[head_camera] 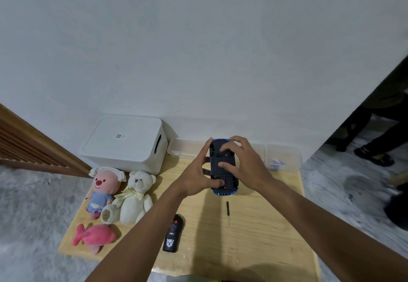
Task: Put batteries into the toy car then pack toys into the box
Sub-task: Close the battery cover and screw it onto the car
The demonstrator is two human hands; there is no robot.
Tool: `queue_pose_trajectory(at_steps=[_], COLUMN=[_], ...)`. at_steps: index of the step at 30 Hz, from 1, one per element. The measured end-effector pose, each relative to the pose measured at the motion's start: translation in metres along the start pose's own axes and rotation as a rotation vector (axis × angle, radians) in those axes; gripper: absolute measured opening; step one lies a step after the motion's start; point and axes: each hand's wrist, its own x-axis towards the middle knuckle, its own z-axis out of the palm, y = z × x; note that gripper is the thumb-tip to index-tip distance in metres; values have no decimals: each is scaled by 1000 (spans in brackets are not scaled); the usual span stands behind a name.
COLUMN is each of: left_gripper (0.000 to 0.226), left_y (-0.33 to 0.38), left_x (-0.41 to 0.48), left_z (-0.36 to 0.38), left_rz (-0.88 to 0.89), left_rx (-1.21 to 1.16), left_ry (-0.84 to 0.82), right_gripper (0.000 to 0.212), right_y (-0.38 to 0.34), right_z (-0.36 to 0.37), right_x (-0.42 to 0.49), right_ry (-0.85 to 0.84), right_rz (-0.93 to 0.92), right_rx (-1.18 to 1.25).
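Note:
A blue toy car (220, 172) is held upside down above the wooden table (254, 237), its black underside facing me. My left hand (198, 171) grips its left side, thumb near the rear. My right hand (242, 164) curls over the right side with fingertips pressing on the underside. A white lidded box (125, 144) stands at the back left. A pink plush with headphones (103, 189), a white teddy bear (134, 195) and a pink fish plush (95, 236) lie at the table's left. No batteries are visible.
A black remote control (173, 234) and a small screwdriver (228, 213) lie on the table near me. Clear plastic containers (283, 157) stand at the back against the wall. Another person's legs (375, 149) are at the right on the grey floor.

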Motion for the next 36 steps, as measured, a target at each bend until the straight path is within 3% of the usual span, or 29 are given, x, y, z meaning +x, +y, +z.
queue_pose_trajectory(at_steps=[12, 17, 26, 32, 36], left_gripper=[123, 122, 123, 122, 121], left_y=[4, 9, 7, 5, 4], left_x=[-2, -3, -9, -11, -13], left_z=[-1, -1, 0, 0, 3], left_rz=[-15, -5, -7, 7, 17], left_rx=[-43, -5, 13, -25, -56], left_ry=[7, -1, -1, 29, 48], right_gripper=[21, 25, 41, 42, 36], right_y=[10, 18, 24, 15, 8], right_z=[-1, -6, -3, 3, 4], right_x=[6, 6, -1, -5, -7], right_ry=[-9, 8, 53, 35, -15], right_rz=[-63, -176, -84, 109, 112], right_rx=[-6, -79, -187, 123, 197])
